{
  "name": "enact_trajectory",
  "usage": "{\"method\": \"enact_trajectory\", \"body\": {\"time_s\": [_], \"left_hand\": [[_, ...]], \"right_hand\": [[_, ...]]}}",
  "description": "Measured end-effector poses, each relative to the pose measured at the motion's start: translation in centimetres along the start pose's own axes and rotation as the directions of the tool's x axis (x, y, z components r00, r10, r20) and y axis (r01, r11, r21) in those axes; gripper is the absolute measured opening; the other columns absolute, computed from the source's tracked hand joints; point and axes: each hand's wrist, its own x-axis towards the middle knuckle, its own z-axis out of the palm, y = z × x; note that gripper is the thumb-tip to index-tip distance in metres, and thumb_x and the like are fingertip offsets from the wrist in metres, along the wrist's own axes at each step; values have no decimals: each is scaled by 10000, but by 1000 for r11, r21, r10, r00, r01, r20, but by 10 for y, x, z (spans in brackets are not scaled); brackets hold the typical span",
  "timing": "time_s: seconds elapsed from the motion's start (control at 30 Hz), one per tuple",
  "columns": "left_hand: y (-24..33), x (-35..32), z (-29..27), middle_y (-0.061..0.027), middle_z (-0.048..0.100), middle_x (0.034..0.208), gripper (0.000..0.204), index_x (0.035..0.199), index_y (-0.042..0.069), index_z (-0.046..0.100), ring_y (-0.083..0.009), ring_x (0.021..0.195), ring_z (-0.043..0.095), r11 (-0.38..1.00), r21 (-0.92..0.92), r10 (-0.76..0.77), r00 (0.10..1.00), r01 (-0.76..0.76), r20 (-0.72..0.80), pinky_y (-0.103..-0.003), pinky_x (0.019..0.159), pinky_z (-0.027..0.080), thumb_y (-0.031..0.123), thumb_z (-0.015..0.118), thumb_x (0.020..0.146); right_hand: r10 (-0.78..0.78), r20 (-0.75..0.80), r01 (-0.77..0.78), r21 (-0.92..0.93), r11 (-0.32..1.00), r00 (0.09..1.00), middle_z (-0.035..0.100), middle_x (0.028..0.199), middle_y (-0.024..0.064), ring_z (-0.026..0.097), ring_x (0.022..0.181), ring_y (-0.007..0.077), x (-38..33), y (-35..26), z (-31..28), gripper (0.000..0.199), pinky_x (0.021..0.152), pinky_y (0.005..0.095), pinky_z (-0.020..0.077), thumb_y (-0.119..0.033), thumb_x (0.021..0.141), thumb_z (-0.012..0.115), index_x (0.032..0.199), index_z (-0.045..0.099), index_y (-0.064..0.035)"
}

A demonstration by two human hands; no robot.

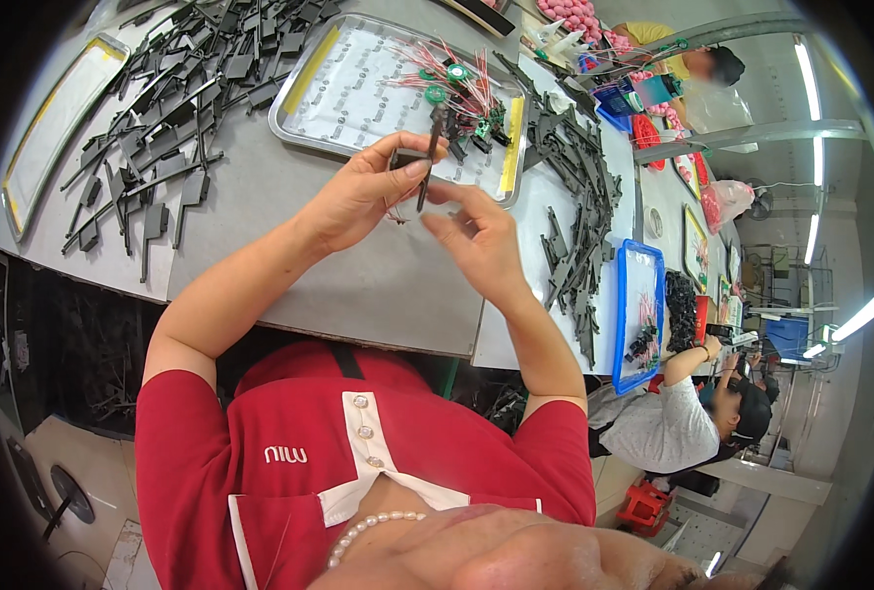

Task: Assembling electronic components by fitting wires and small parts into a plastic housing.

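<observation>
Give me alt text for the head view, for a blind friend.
A person's left hand holds a black part over a workbench, right hand close by. Beyond sits a metal tray of wired pieces between piles of black parts.

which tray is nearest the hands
The metal-rimmed tray holding green wired parts, just beyond the left hand; the far-left tray and the blue-rimmed tray at right lie farther off.
</observation>
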Motion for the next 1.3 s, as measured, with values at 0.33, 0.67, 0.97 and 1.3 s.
{"method": "enact_trajectory", "body": {"time_s": [0.33, 0.67, 0.97, 1.3], "left_hand": [[-3, -3, 12, -21, 576, 808, 204, 954, -3, 513, -73, 621, 539, 754, 657, 168, 964, 9, -207, -247, 533, 435, 81, 653, 832], [-1, -1, 8, -22, 584, 745, 159, 980, 23, 556, -82, 630, 532, 6, 933, 507, 806, -359, 306, -225, 544, 443, -14, 609, 835], [26, 5, 23, -68, 633, 913, 405, 1162, -10, 548, -131, 828, 612, 907, 373, -225, 974, 198, 31, -251, 656, 495, 199, 665, 835], [23, 2, 29, -99, 662, 931, 241, 1013, 9, 606, -145, 763, 640, 962, 258, -17, 966, 86, -259, -248, 695, 513, 220, 579, 899]], "right_hand": [[140, -186, -108, 174, 979, 972, 636, 788, 33, 544, 685, 39, -5, 17, -3, 149, 622, 180, 416, -105, 883, 585, 979, 570, 7], [138, -161, -80, 324, 943, 977, 624, 761, 24, 545, 696, 49, -13, 26, -11, 167, 630, 182, 409, -114, 896, 567, 1004, 583, 12], [-17, -50, 27, 200, 979, 999, 606, 735, 19, 538, 678, 53, -10, 24, -33, 163, 611, 175, 408, -106, 865, 611, 991, 611, -3], [-260, 64, 37, 930, 365, 963, 624, 967, 164, 470, 581, 50, -56, -49, -41, 503, 507, 168, 338, -457, 951, 379, 1195, 462, -24]]}}
